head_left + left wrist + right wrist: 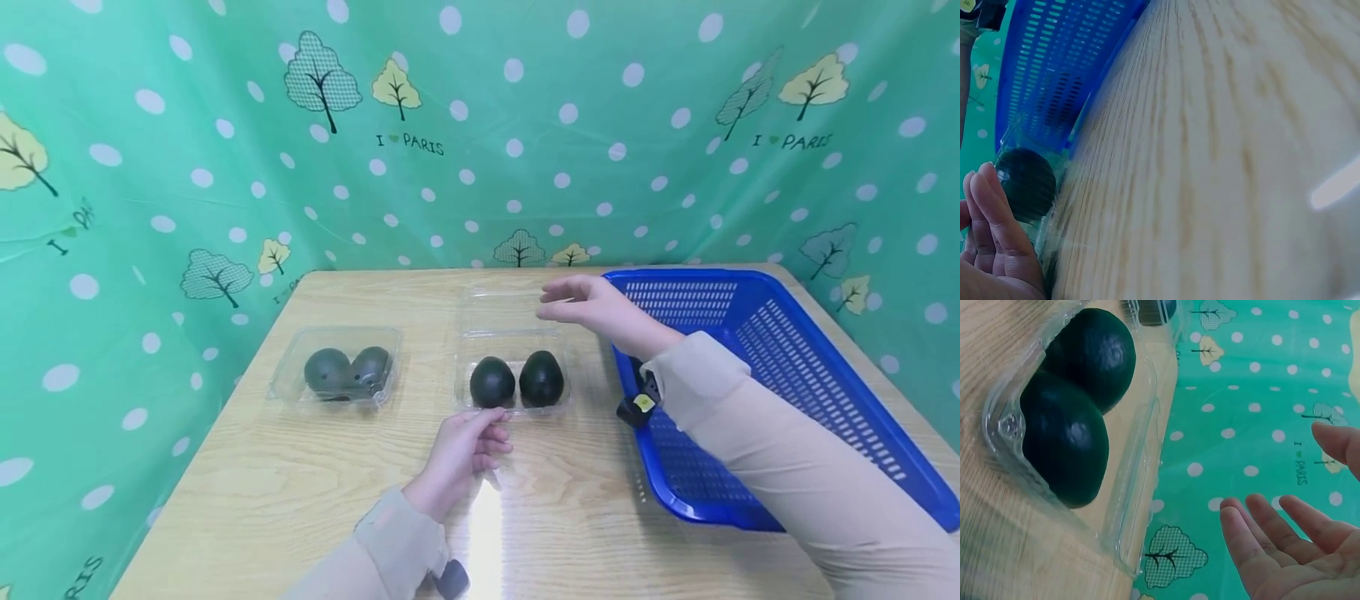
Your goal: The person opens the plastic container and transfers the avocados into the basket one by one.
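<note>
Two dark avocados [542, 379] sit side by side in a clear plastic clamshell box [567, 392], its lid [491, 310] folded back toward the far side. At the box's near edge is my left hand [465, 454], fingers loosely extended and holding nothing; whether the fingertips touch the plastic I cannot tell. My right hand [592, 310] hovers by the lid's right side, thumb apart from the fingers, with nothing between them. In the right wrist view, both avocados [1066, 440] lie in the box, and the right hand [1297, 562] is apart from it.
A second clear box [285, 379], closed over two more dark avocados [327, 371], stands on the left of the wooden table [315, 483]. A blue perforated basket [667, 492] occupies the right side, under my right forearm. Behind the table hangs a green dotted cloth [480, 125].
</note>
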Motion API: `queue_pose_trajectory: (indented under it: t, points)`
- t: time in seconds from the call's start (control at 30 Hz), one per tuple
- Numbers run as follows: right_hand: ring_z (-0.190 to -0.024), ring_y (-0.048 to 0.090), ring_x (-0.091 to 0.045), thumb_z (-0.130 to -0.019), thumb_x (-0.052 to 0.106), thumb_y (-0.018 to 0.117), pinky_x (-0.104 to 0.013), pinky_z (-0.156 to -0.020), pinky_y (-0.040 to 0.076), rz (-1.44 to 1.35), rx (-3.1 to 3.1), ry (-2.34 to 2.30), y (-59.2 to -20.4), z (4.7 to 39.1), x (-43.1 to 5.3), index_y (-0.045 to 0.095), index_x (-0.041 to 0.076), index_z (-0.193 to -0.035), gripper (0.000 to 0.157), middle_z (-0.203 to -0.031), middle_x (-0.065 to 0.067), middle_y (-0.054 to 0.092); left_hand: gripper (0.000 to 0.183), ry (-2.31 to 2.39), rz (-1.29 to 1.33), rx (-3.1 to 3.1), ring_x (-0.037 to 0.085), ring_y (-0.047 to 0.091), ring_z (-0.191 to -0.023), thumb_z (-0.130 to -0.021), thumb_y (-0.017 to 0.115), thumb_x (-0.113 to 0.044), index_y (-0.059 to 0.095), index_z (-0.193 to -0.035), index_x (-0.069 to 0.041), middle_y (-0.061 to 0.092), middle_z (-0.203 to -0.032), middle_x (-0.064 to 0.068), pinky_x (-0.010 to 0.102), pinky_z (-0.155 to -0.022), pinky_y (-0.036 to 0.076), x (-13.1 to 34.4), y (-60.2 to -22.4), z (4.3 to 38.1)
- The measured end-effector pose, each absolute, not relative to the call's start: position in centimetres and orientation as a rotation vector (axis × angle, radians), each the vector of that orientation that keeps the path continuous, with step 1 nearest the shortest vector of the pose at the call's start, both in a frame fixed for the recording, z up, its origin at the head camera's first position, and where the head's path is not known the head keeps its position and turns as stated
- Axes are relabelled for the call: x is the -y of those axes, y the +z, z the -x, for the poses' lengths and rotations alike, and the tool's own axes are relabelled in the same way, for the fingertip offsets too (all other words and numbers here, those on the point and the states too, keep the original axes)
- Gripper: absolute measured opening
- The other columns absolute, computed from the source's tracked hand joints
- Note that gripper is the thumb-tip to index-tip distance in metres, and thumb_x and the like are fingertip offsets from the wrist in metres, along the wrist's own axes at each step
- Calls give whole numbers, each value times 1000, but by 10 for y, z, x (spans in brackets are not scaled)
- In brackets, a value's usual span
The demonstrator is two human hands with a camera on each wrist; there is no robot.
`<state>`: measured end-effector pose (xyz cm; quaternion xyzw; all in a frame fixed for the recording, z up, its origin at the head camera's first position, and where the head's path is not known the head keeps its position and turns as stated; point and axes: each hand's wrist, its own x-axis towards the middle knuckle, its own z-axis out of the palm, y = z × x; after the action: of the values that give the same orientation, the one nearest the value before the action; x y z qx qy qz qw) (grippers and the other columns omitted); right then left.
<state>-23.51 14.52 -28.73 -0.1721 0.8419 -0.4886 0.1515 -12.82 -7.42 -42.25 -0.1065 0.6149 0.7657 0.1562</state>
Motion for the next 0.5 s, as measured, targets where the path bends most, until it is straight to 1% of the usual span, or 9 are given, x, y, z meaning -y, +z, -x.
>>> queue_pose_trajectory:
  t: [0.07,0.2,0.33,0.5]
  points:
    - [-131,52,-31,-94,34,65,-54,-114,36,493,-2424,-1380,-288,235,-142,47,7,-143,59,-142,-13,55,32,2192,304,-1760,7,67,-64,-91,67,-26,69,-109,1,66,-71,-5,15,-49,50,74,-422,128]
    - [-129,54,-31,-93,32,66,-52,-112,40,490,-2422,-1361,-292,237,-134,48,7,-142,58,-141,-13,56,34,2192,300,-1763,6,67,-63,-91,67,-26,68,-110,2,66,-71,-5,15,-49,50,74,-421,128]
    - [-130,52,-32,-93,31,67,-52,-112,39,482,-2405,-1356,-296,236,-127,47,6,-143,59,-142,-13,56,35,2191,301,-1771,6,67,-62,-92,66,-25,67,-111,4,66,-71,-5,15,-49,50,74,-421,128]
    - [-132,51,-32,-92,31,67,-52,-113,39,489,-2386,-1343,-298,234,-119,46,5,-144,61,-143,-14,54,34,2185,306,-1777,6,67,-62,-92,66,-26,67,-110,3,66,-72,-5,16,-49,50,74,-422,129]
